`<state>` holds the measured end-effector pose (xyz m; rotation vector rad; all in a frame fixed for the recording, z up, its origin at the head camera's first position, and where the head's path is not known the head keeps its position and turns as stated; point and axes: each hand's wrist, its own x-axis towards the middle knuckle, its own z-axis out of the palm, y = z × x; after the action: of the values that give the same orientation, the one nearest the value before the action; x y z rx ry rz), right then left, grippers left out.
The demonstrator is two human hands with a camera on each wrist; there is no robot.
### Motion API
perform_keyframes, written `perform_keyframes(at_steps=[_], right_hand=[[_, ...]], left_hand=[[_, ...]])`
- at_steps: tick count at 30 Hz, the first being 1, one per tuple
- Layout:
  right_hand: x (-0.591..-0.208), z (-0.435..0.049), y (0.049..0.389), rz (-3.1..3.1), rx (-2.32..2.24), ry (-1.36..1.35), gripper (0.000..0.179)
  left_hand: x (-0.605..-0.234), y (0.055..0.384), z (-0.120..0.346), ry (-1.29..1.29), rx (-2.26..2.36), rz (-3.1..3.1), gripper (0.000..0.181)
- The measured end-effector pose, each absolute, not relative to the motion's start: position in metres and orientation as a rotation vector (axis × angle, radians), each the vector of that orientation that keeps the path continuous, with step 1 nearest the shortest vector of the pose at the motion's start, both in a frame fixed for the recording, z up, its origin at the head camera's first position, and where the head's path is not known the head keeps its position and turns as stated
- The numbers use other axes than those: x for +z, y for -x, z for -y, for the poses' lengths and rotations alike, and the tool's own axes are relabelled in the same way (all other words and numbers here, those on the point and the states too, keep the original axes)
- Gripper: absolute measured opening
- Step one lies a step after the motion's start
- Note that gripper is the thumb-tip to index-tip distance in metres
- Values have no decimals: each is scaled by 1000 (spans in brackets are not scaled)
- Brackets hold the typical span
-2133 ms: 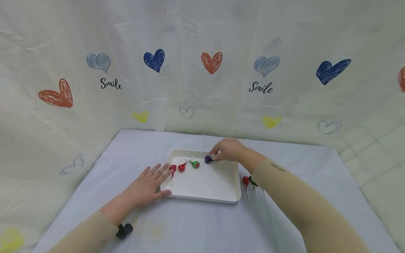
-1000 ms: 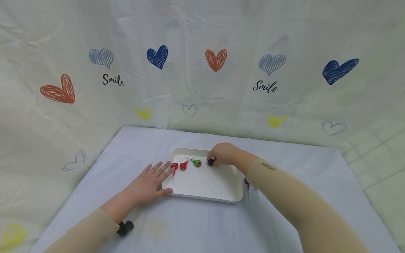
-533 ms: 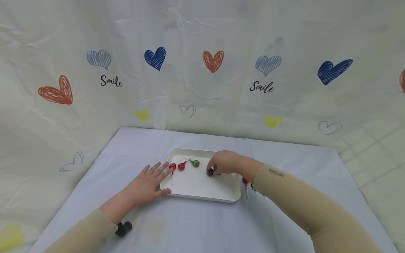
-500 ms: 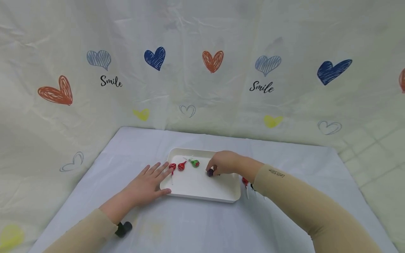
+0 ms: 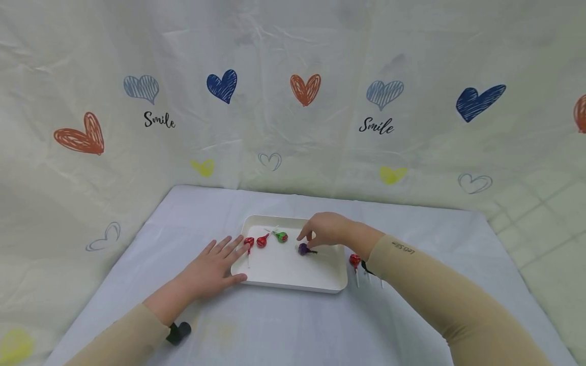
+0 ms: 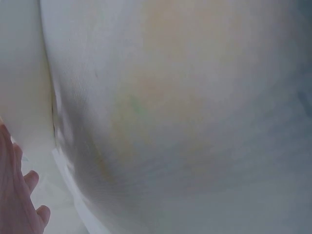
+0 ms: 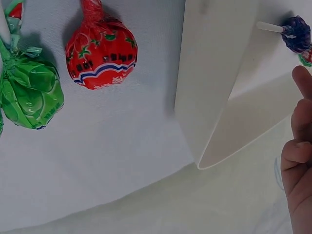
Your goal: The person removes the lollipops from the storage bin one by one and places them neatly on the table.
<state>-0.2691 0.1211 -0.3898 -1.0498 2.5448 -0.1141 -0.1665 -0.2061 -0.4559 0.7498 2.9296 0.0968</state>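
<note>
A white tray (image 5: pixel 288 272) sits on the table. My left hand (image 5: pixel 208 274) rests spread on its left edge, fingertips over a red lollipop (image 5: pixel 248 241). Another red lollipop (image 5: pixel 262 241) and a green one (image 5: pixel 281 237) lie along the tray's back left. To their right a purple lollipop (image 5: pixel 303 249) lies with its stick pointing right. Just above it hovers my right hand (image 5: pixel 330 229), thumb and index finger parted. In the right wrist view the purple lollipop (image 7: pixel 296 35) shows apart from the fingers (image 7: pixel 303 82).
Right of the tray lie a red lollipop (image 7: pixel 102 53), a green lollipop (image 7: pixel 34 90) and more sticks, partly hidden by the right sleeve (image 5: pixel 412 274) in the head view. A dark wrist device (image 5: pixel 178 333) shows below the left sleeve. A heart-printed curtain (image 5: pixel 293 127) stands behind the table.
My right hand has brought the purple lollipop a little toward the front of the tray, then let go of it and lifted slightly. The left hand stays in place.
</note>
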Motion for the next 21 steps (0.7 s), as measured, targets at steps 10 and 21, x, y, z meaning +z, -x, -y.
perform_keyframes(at_steps=[10,21], right_hand=[[-394,-112,268,-2524,-114,967,29],[-407,-109,268,-2502,-90,906,26]], left_hand=[[-460,169,207,-752,97,-2935,86],[-462,170,208,-763,100,-2944,89]])
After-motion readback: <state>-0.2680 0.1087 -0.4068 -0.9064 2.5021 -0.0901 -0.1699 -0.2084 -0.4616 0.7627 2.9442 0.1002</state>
